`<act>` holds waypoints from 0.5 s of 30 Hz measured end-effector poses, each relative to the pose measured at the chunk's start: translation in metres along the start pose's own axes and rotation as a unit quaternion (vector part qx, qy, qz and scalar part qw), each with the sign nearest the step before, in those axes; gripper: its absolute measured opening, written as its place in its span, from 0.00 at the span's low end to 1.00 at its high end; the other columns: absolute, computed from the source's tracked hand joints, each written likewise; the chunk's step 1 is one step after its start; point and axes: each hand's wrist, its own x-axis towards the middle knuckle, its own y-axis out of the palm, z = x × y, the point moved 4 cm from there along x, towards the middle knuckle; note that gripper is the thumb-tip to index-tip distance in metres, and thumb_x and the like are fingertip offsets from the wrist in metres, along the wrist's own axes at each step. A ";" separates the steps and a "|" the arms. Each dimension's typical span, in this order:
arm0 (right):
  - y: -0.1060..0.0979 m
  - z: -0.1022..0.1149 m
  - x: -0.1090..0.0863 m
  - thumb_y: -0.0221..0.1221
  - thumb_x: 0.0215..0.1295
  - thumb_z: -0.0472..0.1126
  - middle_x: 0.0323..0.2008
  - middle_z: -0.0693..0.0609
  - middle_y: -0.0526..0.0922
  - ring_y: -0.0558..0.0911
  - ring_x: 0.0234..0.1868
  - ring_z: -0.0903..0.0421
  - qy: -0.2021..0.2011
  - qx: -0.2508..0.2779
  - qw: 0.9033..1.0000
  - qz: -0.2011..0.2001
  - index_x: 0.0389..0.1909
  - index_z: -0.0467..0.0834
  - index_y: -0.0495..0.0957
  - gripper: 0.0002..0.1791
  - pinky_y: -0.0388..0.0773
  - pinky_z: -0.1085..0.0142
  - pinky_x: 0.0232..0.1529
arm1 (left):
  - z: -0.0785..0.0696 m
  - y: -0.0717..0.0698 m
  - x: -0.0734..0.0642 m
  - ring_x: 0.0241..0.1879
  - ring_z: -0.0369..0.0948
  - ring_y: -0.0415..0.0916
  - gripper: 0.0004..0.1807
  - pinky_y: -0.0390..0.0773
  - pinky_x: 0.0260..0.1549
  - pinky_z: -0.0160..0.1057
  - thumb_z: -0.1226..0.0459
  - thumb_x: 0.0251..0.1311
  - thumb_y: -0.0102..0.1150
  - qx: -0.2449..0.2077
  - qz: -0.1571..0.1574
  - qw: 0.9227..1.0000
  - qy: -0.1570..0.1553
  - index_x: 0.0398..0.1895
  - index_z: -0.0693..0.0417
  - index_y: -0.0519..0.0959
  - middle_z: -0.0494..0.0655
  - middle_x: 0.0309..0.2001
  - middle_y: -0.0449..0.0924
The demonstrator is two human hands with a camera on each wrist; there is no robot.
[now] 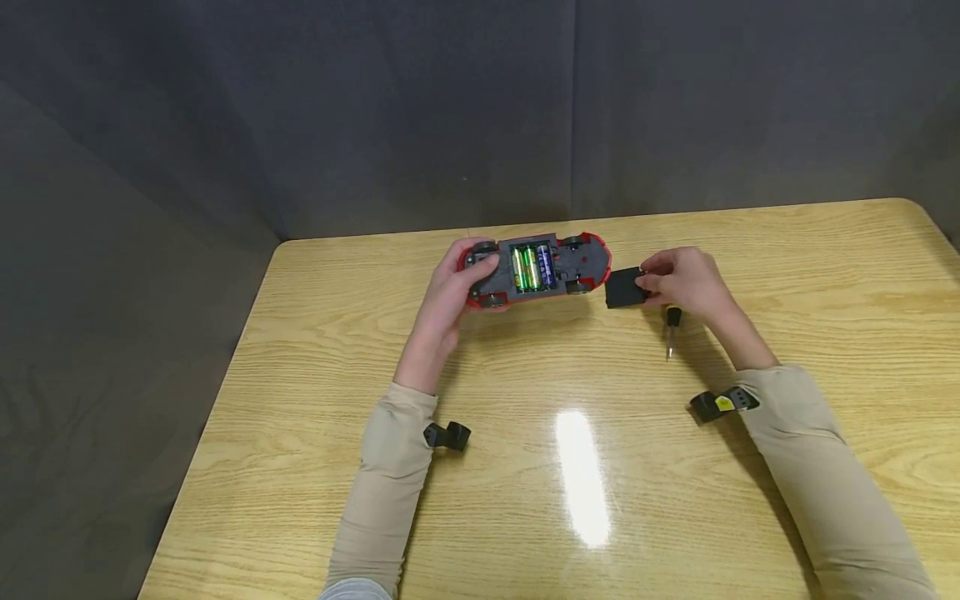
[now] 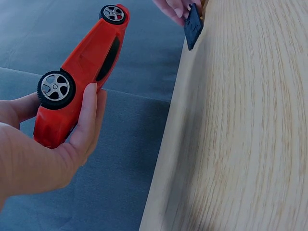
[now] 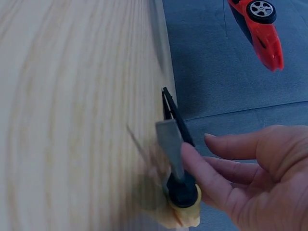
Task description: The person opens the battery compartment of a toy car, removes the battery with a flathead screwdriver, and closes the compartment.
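My left hand (image 1: 450, 283) grips one end of a red toy car (image 1: 583, 258), its underside facing up with the thumb laid across it. The battery compartment lies uncovered, with green-and-gold batteries (image 1: 526, 269) and a dark blue battery (image 1: 545, 267) inside. In the left wrist view, the red body and black wheels (image 2: 56, 89) show in my grasp. By its edge, my right hand (image 1: 686, 282) holds a flat black battery cover (image 1: 624, 288) just right of the car. A screwdriver (image 1: 673, 317) with a yellow-and-black handle lies under that hand, its metal blade toward me.
The wooden table (image 1: 510, 492) spreads out beneath both forearms. A dark cloth (image 1: 420, 108) hangs beyond its far edge, and more dark cloth covers the left side. Small black cameras (image 1: 452, 436) are worn on both wrists.
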 end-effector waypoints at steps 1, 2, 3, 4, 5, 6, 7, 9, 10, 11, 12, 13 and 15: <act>-0.001 0.000 0.000 0.60 0.75 0.34 0.52 0.25 0.81 0.88 0.28 0.61 -0.002 -0.007 1.000 0.000 0.61 0.21 0.73 0.22 0.87 0.68 0.32 | 0.000 0.000 0.000 0.42 0.46 0.81 0.19 0.89 0.38 0.51 0.64 0.72 0.59 0.000 0.000 1.000 0.000 0.64 0.52 0.74 0.53 0.56 0.75; -0.001 0.001 0.000 0.60 0.75 0.34 0.52 0.25 0.81 0.89 0.28 0.60 -0.003 -0.011 1.000 0.000 0.60 0.21 0.73 0.22 0.87 0.68 0.32 | 0.000 0.000 0.000 0.42 0.46 0.81 0.19 0.89 0.38 0.51 0.64 0.72 0.59 0.000 0.000 1.000 0.000 0.64 0.52 0.74 0.53 0.56 0.75; -0.001 0.001 0.000 0.60 0.75 0.34 0.52 0.25 0.81 0.89 0.28 0.59 -0.004 -0.016 1.000 0.000 0.60 0.21 0.74 0.22 0.87 0.67 0.32 | 0.000 0.000 0.000 0.42 0.46 0.81 0.19 0.89 0.38 0.51 0.64 0.72 0.59 0.001 0.000 1.000 0.000 0.64 0.52 0.74 0.53 0.56 0.75; -0.002 0.002 -0.001 0.60 0.75 0.34 0.52 0.25 0.82 0.89 0.29 0.58 -0.005 -0.020 1.000 0.001 0.60 0.21 0.74 0.22 0.87 0.67 0.32 | 0.000 0.000 0.000 0.42 0.46 0.81 0.19 0.89 0.38 0.50 0.64 0.72 0.59 0.001 0.000 1.000 0.000 0.64 0.52 0.74 0.53 0.56 0.75; -0.002 0.002 -0.001 0.60 0.75 0.35 0.51 0.26 0.82 0.89 0.29 0.58 -0.006 -0.024 1.000 0.000 0.59 0.21 0.74 0.22 0.87 0.67 0.32 | 0.000 0.000 -0.001 0.43 0.46 0.81 0.19 0.89 0.38 0.50 0.64 0.72 0.59 0.001 0.000 1.000 0.000 0.64 0.52 0.74 0.53 0.56 0.75; -0.002 0.003 -0.002 0.60 0.75 0.35 0.50 0.26 0.83 0.89 0.29 0.57 -0.006 -0.025 1.000 -0.001 0.59 0.21 0.74 0.22 0.87 0.66 0.32 | 0.000 0.000 -0.001 0.43 0.46 0.81 0.19 0.89 0.38 0.50 0.64 0.72 0.59 0.000 -0.001 1.000 -0.001 0.64 0.52 0.74 0.53 0.56 0.75; -0.003 0.003 -0.002 0.60 0.75 0.35 0.50 0.26 0.83 0.89 0.29 0.56 -0.005 -0.025 1.000 -0.002 0.59 0.21 0.74 0.22 0.87 0.66 0.32 | 0.000 -0.001 -0.001 0.43 0.46 0.81 0.19 0.89 0.37 0.50 0.64 0.72 0.59 0.000 -0.001 1.000 0.000 0.64 0.52 0.74 0.53 0.56 0.75; -0.005 0.004 -0.003 0.60 0.75 0.35 0.47 0.28 0.84 0.89 0.29 0.57 -0.003 -0.028 1.000 -0.009 0.59 0.21 0.75 0.21 0.87 0.66 0.31 | 0.000 -0.001 -0.001 0.43 0.47 0.81 0.19 0.89 0.37 0.49 0.64 0.72 0.59 -0.001 -0.001 1.000 -0.001 0.64 0.52 0.74 0.53 0.56 0.75; -0.006 0.005 -0.004 0.60 0.75 0.36 0.45 0.28 0.85 0.89 0.28 0.57 -0.002 -0.030 0.999 -0.015 0.58 0.21 0.75 0.21 0.87 0.66 0.31 | 0.000 -0.001 -0.001 0.43 0.47 0.81 0.19 0.89 0.37 0.49 0.64 0.72 0.59 -0.001 -0.002 1.000 -0.001 0.64 0.52 0.74 0.53 0.56 0.75; -0.008 0.006 -0.005 0.60 0.75 0.36 0.44 0.29 0.85 0.88 0.28 0.57 -0.002 -0.031 0.999 -0.023 0.57 0.22 0.76 0.21 0.87 0.67 0.30 | 0.000 -0.001 -0.001 0.43 0.47 0.81 0.19 0.89 0.36 0.49 0.64 0.72 0.59 -0.002 -0.002 1.000 -0.001 0.64 0.52 0.74 0.53 0.56 0.75; -0.009 0.007 -0.006 0.60 0.75 0.36 0.42 0.30 0.85 0.87 0.28 0.58 -0.004 -0.036 0.999 -0.032 0.57 0.23 0.77 0.20 0.86 0.68 0.30 | 0.000 -0.001 -0.001 0.43 0.47 0.81 0.19 0.89 0.36 0.49 0.64 0.72 0.59 -0.002 -0.002 1.000 -0.002 0.64 0.52 0.74 0.53 0.56 0.75; -0.011 0.007 -0.007 0.61 0.74 0.37 0.41 0.31 0.86 0.87 0.27 0.59 -0.005 -0.040 0.998 -0.041 0.56 0.23 0.78 0.20 0.86 0.69 0.30 | 0.000 -0.001 -0.001 0.43 0.47 0.81 0.20 0.89 0.36 0.49 0.64 0.72 0.59 -0.001 -0.002 1.000 -0.002 0.65 0.52 0.74 0.53 0.56 0.75; -0.015 0.008 -0.008 0.61 0.74 0.37 0.40 0.33 0.86 0.86 0.26 0.60 -0.009 -0.045 0.997 -0.058 0.54 0.25 0.79 0.18 0.85 0.70 0.28 | -0.001 -0.001 -0.001 0.44 0.47 0.80 0.20 0.89 0.37 0.49 0.64 0.72 0.59 -0.001 -0.002 1.000 -0.003 0.65 0.52 0.74 0.53 0.56 0.75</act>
